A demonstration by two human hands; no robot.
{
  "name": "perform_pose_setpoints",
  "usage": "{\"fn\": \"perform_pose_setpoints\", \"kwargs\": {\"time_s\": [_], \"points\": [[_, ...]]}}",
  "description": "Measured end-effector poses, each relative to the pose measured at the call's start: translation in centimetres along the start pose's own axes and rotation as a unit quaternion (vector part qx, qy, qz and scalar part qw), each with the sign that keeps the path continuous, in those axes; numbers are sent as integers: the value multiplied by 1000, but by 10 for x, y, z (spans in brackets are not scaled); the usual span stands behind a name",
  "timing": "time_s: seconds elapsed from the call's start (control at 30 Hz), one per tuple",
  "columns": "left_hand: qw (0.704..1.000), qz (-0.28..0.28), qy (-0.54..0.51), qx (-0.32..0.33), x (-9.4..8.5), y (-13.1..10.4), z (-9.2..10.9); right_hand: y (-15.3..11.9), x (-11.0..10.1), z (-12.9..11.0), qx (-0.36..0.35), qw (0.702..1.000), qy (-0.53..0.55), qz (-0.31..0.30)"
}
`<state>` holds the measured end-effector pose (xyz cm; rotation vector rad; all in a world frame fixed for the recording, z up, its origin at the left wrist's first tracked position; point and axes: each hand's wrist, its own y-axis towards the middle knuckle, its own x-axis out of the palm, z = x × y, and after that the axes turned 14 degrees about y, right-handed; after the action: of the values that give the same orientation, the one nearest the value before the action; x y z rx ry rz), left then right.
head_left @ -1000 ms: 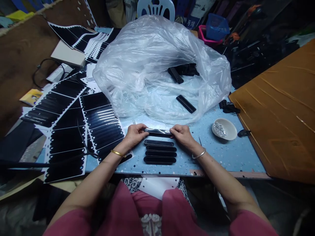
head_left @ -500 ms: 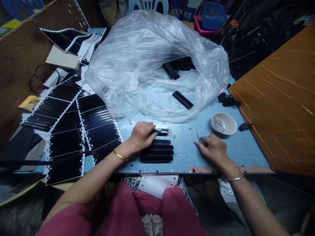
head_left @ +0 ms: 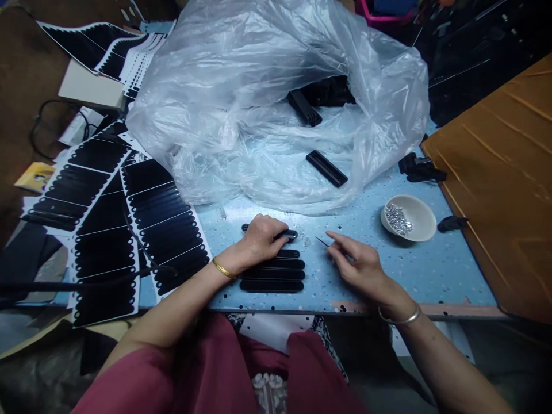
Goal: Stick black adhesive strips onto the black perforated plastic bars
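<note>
My left hand [head_left: 262,238] is closed over a black rounded strip [head_left: 292,234] lying on the blue table, its thumb and fingers near the strip's right end. Just below it, several similar black strips [head_left: 276,275] lie side by side in a row, partly under my wrist. To the right, my right hand [head_left: 356,261] pinches a thin dark pointed tool [head_left: 321,241] between thumb and forefinger. Its tip points left toward the held strip, apart from it; the rest is hidden in the fingers. A white bowl [head_left: 425,221] of small shiny metal pieces [head_left: 398,219] stands beyond my right hand.
A large clear plastic bag [head_left: 207,115] spreads across the back, with black slotted parts [head_left: 326,168] at its mouth. Sheets of black labels [head_left: 166,230] cover the left side. At right stand a brown taped carton [head_left: 504,161] and black clips [head_left: 420,168].
My right hand has moved left toward the strip, and the tool's tip now points left. My left hand has shifted slightly right along the strip. The view has tilted down.
</note>
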<state>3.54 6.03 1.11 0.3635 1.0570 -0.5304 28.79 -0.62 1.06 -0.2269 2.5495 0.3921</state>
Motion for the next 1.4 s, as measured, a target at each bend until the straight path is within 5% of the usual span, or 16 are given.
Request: {"fn": "perform_pose_setpoints", "kwargs": {"time_s": [0.33, 1.4], "points": [[998, -8, 48, 36, 2, -2, -1, 40, 17, -10, -64, 994, 21, -83], [995, -21, 80, 58, -1, -2, -1, 58, 31, -13, -120, 983, -47, -130]]}}
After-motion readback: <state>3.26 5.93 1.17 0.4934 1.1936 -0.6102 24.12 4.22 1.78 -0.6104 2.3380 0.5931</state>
